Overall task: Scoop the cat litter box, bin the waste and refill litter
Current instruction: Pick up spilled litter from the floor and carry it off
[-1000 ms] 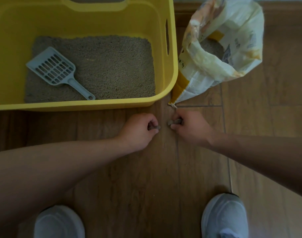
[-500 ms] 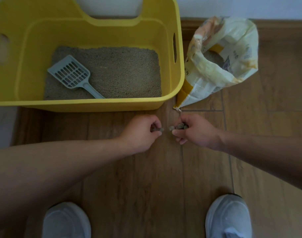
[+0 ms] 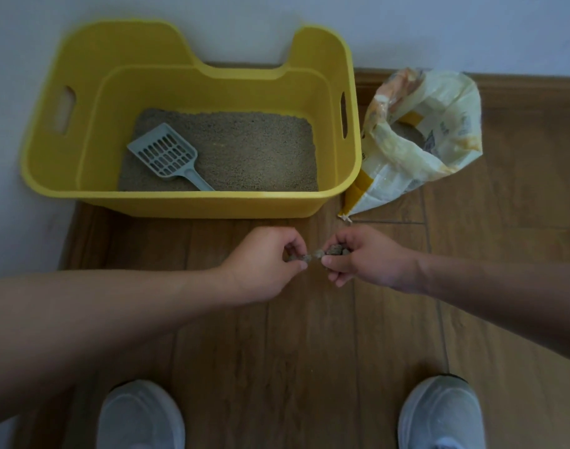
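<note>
A yellow litter box (image 3: 192, 202) stands on the wooden floor against the wall, with grey-brown litter (image 3: 251, 150) inside. A grey slotted scoop (image 3: 167, 157) lies on the litter at the left. Right of the box leans an open litter bag (image 3: 419, 150). In front of the box, my left hand (image 3: 264, 264) pinches small grey litter clumps (image 3: 301, 257) in curled fingers. My right hand (image 3: 364, 257) holds several more clumps (image 3: 337, 250) in its curled fingers. The two hands nearly touch above the floor.
A pale wall (image 3: 277, 24) runs behind the box and along the left side. A wooden skirting board (image 3: 520, 82) lies behind the bag. My two white shoes (image 3: 141, 416) (image 3: 439, 413) stand on the floor (image 3: 309, 335) at the bottom.
The view has tilted up, showing the whole box and the wall. Both hands have lifted slightly off the floor, still holding the clumps close together.
</note>
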`<state>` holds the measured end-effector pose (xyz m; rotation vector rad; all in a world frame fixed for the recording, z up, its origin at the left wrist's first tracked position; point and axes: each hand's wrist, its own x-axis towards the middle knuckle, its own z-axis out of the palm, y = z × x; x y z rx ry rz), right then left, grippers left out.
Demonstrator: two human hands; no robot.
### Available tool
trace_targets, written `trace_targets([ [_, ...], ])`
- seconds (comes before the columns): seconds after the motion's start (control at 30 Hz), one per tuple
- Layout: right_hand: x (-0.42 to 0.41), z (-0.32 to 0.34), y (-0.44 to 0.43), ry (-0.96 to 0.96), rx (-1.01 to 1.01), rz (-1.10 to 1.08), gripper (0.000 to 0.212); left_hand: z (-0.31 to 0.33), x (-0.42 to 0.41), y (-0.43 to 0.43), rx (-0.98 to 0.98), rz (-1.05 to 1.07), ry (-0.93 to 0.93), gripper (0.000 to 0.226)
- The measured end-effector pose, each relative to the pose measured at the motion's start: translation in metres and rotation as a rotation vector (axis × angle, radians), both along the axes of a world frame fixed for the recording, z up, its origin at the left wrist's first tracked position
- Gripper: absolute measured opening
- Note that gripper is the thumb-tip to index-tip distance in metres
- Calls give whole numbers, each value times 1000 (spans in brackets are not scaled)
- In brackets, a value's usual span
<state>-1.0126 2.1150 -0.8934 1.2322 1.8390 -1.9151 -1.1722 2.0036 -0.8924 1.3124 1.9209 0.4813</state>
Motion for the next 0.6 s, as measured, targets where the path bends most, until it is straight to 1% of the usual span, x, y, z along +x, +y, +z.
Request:
trace_targets([
  [0.2,-15,12,-9,45,-4,22,5,19,-16,-13,-30,71,-49,8],
  [0.43,-34,22,-19,74,0,46,8,42,-34,-24,-63,48,-30,12],
  [0.6,-43,43,-20,103,8,43,8,65,-48,-21,-80,-1,-2,13],
])
